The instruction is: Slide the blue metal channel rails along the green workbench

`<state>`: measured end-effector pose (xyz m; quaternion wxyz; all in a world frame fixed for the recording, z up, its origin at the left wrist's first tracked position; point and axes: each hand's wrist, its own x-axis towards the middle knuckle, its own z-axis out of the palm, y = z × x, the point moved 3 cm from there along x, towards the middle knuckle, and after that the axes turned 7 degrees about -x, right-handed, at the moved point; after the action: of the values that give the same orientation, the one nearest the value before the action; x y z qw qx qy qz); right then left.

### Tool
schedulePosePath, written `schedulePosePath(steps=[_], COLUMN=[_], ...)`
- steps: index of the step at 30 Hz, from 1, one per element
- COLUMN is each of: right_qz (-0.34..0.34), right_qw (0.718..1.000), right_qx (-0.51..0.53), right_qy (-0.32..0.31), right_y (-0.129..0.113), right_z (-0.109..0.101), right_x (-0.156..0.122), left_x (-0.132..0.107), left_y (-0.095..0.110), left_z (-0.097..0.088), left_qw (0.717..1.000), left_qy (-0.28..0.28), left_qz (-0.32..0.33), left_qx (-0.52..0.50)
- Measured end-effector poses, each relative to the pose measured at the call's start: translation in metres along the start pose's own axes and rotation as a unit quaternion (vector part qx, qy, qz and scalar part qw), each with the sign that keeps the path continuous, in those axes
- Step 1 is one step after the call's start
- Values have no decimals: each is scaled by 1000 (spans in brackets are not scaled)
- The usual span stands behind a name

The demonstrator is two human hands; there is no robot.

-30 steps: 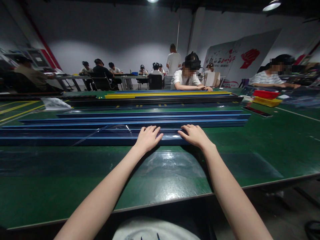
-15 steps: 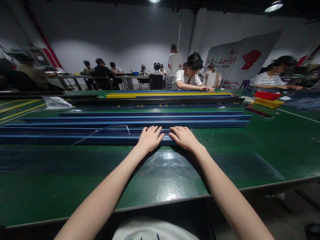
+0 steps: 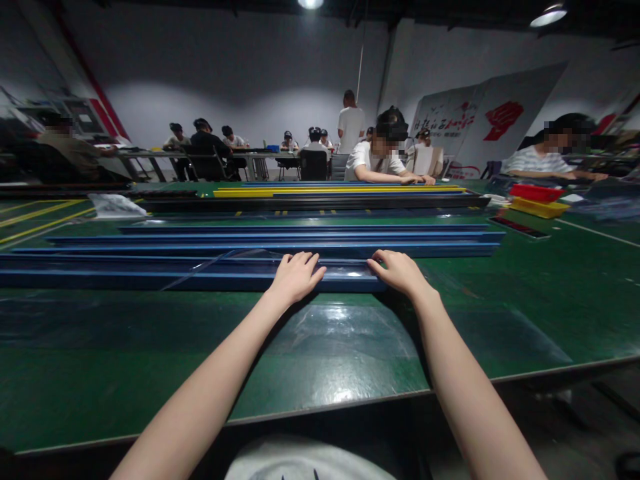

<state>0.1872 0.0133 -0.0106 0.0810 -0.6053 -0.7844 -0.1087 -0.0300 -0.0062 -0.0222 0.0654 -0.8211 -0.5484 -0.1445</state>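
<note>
Both hands are laid palm-down on the nearest blue rail (image 3: pixel 150 279), a long blue profile lying crosswise on the green table (image 3: pixel 525 293). The left hand (image 3: pixel 296 277) is placed on the rail's top, fingers (image 3: pixel 306 261) slightly spread and flat, nothing clamped. The right hand (image 3: pixel 400 272) is set at the rail's right end, fingers curled over the top edge, close together; grip on the far side cannot be told. A clear film strip (image 3: pixel 220 263) is seen on the rail, left of the left hand, partly lifted. Behind this rail, more blue rails (image 3: pixel 300 235) are laid parallel, then yellow & black ones (image 3: pixel 340 193). Beyond the rail's right end, further back, red and yellow trays (image 3: pixel 535 199) are noted, w/ a dark flat item (image 3: pixel 517 227) just in front of them. A co-worker (image 3: pixel 380 157) is seated behind the yellow rails, arms on the table. On the wall board (image 3: pixel 480 120) behind, red writing & a red fist emblem are seen; the text is too blurred to be read
</note>
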Motion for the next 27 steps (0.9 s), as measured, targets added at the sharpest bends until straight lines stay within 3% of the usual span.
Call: schedulePosePath(steps=[4, 8, 13, 21, 27], right_qz=[5, -61, -113, -43, 73], right_qw=[998, 994, 991, 998, 997], right_qx=[-48, -46, -22, 14, -34], right_qy=[36, 78, 62, 33, -1], right_y=[-10, -38, -61, -41, -13], right_z=[-4, -6, -4, -10, -8], right_x=[0, -1, -1, 1, 0], left_x=[0, -1, 0, 2, 0], left_y=[3, 5, 5, 4, 1], left_z=[2, 3, 4, -1, -3], left_qw=[1000, 1000, 1000, 999, 1000], left_qy=[6, 19, 21, 20, 11], left_qz=[-7, 1, 7, 12, 14], left_qx=[1, -2, -10, -31, -17])
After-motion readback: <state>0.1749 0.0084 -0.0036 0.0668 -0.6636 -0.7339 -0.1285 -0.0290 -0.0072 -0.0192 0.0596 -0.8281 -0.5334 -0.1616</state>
